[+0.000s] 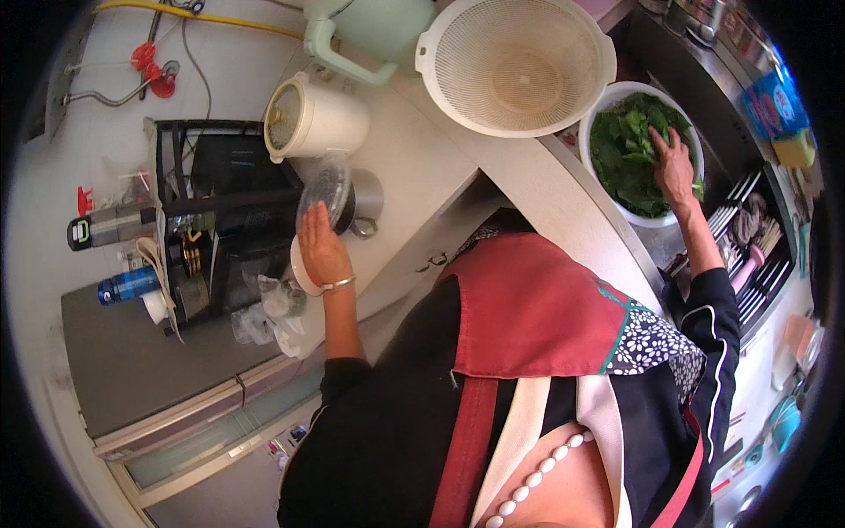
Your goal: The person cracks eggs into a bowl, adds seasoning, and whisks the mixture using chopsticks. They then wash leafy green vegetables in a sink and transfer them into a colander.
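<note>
My right hand [673, 165] reaches into a white basin [696, 148] in the sink and rests on leafy greens [627, 142]. Its visible fingers are spread over the leaves; the thumb is hidden. My left hand [325, 254], with a bracelet at the wrist, has its fingers straight and close together against a clear plastic lid [328, 188]. Whether it grips the lid I cannot tell. The lid stands over the mouth of a metal mug [368, 198] on the counter. Beside my left palm, partly covered by it, is a white bowl [304, 267].
A white strainer basket [521, 72] stands beside the basin. A cream cooker [320, 119] and a pale green jug [376, 33] are at the back. To the left is a black rack [224, 198] with bottles, near plastic bags [270, 307]. Chopsticks [759, 290] lie right of the sink.
</note>
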Available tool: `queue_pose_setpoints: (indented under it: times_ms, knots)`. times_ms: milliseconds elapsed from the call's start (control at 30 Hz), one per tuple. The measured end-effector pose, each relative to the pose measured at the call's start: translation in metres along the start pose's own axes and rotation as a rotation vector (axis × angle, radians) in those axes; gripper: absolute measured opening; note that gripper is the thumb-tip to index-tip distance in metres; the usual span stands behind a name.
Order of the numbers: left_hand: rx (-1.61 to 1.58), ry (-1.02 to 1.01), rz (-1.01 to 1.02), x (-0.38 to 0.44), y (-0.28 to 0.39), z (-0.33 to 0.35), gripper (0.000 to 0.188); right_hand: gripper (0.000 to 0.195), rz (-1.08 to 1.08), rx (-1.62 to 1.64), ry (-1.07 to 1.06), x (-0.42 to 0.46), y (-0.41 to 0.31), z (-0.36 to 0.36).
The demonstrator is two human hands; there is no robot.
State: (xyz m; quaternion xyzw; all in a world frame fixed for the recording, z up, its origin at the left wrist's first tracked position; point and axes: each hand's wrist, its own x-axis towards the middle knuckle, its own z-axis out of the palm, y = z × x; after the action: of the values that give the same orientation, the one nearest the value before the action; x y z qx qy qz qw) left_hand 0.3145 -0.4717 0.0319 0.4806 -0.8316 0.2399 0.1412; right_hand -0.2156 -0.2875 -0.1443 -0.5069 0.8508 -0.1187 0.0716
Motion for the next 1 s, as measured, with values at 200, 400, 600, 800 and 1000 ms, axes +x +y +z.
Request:
queue_pose_setpoints:
  times_ms: [200, 400, 600, 800, 1000]
  knots:
    - [0.045, -0.257, -0.138, -0.024, 0.005, 0.022, 0.049, 0.093, 0.035, 0.030, -0.270, -0.003, -0.015, -0.005]
    - [0.105, -0.477, -0.176, -0.031, 0.003, 0.030, 0.058, 0.105, 0.330, 0.097, -0.270, 0.005, 0.034, 0.071]
    - [-0.125, -0.175, -0.052, -0.025, 0.013, 0.026, 0.050, 0.076, 0.484, 0.061, -0.204, -0.004, -0.018, 0.082]
    - [-0.449, -0.158, 0.149, 0.010, 0.088, 0.030, 0.044, 0.051, 0.349, 0.504, -0.028, 0.018, 0.026, 0.040]
    - [-0.637, -0.233, 0.309, 0.027, 0.160, 0.056, 0.048, 0.048, 0.314, 0.705, 0.006, 0.001, 0.005, -0.039]
